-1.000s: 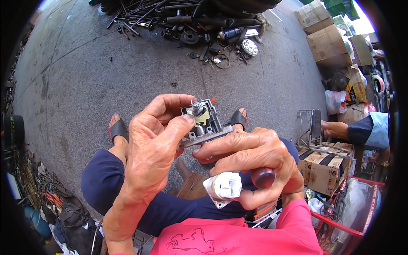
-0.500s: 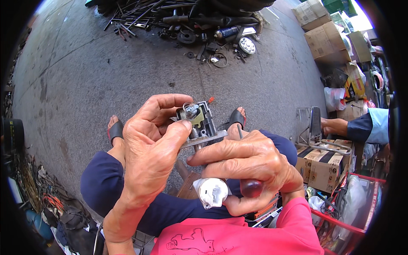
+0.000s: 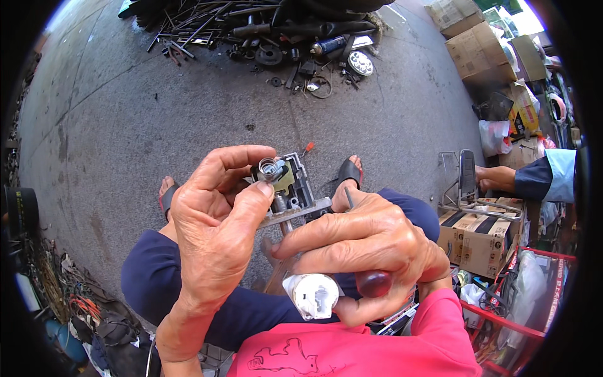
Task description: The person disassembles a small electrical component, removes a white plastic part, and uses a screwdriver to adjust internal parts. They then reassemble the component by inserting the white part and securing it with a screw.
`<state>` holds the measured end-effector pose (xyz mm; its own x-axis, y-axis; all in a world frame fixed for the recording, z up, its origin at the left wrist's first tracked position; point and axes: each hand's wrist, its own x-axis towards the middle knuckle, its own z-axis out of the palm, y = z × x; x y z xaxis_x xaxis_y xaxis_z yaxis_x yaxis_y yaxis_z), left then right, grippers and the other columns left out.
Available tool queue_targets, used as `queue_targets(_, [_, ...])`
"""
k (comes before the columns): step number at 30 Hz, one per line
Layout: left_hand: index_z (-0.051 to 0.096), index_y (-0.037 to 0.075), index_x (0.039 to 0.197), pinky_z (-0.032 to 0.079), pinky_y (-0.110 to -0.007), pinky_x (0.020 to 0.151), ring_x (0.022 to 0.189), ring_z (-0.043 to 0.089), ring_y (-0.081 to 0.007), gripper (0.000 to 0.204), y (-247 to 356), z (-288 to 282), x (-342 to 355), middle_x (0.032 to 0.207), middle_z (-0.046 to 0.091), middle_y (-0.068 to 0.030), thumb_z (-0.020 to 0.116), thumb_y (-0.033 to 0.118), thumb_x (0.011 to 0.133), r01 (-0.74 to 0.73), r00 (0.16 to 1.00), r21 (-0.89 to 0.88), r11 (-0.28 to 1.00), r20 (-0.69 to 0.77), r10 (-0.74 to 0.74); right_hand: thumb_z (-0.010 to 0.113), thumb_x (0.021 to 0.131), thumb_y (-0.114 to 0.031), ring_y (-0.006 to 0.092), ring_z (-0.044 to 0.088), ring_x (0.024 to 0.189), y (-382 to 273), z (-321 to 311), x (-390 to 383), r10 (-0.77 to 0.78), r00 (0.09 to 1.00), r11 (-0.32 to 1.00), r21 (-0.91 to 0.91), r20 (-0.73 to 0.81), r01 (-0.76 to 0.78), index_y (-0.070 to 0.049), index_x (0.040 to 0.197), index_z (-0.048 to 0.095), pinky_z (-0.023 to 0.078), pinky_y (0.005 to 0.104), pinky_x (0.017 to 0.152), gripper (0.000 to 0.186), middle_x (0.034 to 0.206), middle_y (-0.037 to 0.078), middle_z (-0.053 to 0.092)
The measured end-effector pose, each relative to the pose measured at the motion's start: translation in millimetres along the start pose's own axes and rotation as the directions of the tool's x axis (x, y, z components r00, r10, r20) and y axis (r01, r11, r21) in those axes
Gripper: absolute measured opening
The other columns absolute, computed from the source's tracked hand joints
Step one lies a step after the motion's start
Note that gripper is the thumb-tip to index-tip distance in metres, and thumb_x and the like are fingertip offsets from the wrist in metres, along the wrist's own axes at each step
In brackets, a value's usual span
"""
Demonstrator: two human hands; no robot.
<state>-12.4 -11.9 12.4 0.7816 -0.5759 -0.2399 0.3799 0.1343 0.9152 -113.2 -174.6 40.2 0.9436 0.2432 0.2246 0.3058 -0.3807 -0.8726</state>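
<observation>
Lock-like metal case (image 3: 303, 183) is held in the air above the pavement (image 3: 144, 125), its open side turned up. Its left side is pinched between the thumb and forefinger of the left hand (image 3: 217, 207); the other fingers are partly hidden. By the thumb tip a coil spring (image 3: 268, 168) is seen, and a yellowish plate (image 3: 286, 181) is partly covered. By the bent fingers of the right hand (image 3: 377, 234) a dark-red handle (image 3: 373, 284) is clasped; beside it a white round fitting (image 3: 315, 297) is held, its rear hidden. Whether the metal rod (image 3: 286, 227) below the case is touched by the right forefinger cannot be told. At the pavement's far edge, a scrap pile (image 3: 269, 55) is cut off by the upper border.
</observation>
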Motion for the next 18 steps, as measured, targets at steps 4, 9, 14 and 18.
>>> queue_targets(4, [0.061, -0.005, 0.114, 0.05, -0.021, 0.079, 0.09, 0.06, -0.0076, 0.025, 2.0, -1.3, -0.8, 0.101, 0.065, -0.0081, 0.056, -0.005, 0.09, 0.006, 1.0, -0.001, 1.0, 0.015, -0.006, 0.071, 0.054, -0.022, 0.0148, 0.065, 0.062, -1.1, 0.0, 0.1, -0.006, 1.0, 1.0, 0.005, -0.027, 0.006, -0.006, 0.09, 0.073, 0.027, 0.0324, 0.058, 0.039, 0.1, 0.012, 0.073])
queue_targets(9, [0.061, -0.005, 0.114, 0.049, -0.02, 0.077, 0.089, 0.06, -0.0072, 0.024, 1.5, -2.7, -1.6, 0.1, 0.065, -0.0079, 0.057, -0.005, 0.09, -0.012, 1.0, 0.006, 1.0, -0.012, 0.012, 0.074, 0.066, -0.008, 0.0303, 0.07, 0.073, -5.8, -6.0, 5.0, 0.013, 0.998, 0.992, 0.124, 0.066, -0.021, 0.0, 0.097, 0.065, 0.057, 0.0348, 0.058, 0.033, 0.107, 0.016, 0.065])
queue_targets(14, [0.061, -0.005, 0.111, 0.049, -0.02, 0.075, 0.086, 0.06, -0.0065, 0.023, 2.7, 1.0, -1.9, 0.097, 0.066, -0.0073, 0.057, -0.004, 0.089, 0.014, 1.0, -0.01, 1.0, 0.001, -0.014, 0.071, 0.056, -0.019, 0.0197, 0.068, 0.066, 0.7, -0.6, 2.9, 0.008, 1.0, 0.981, 0.195, -0.018, -0.005, -0.004, 0.089, 0.073, 0.032, 0.0333, 0.056, 0.036, 0.098, 0.016, 0.072])
queue_targets(18, [0.062, -0.004, 0.11, 0.048, -0.019, 0.072, 0.083, 0.06, -0.0056, 0.022, 2.8, 0.0, 1.5, 0.097, 0.066, -0.0072, 0.055, -0.004, 0.089, -0.071, 0.996, 0.002, 0.997, -0.049, 0.071, 0.072, 0.056, -0.023, 0.021, 0.067, 0.062, -2.8, -3.5, 4.3, 0.018, 0.995, 0.955, 0.295, -0.095, 0.011, 0.0, 0.085, 0.074, 0.03, 0.0331, 0.057, 0.037, 0.094, 0.023, 0.072])
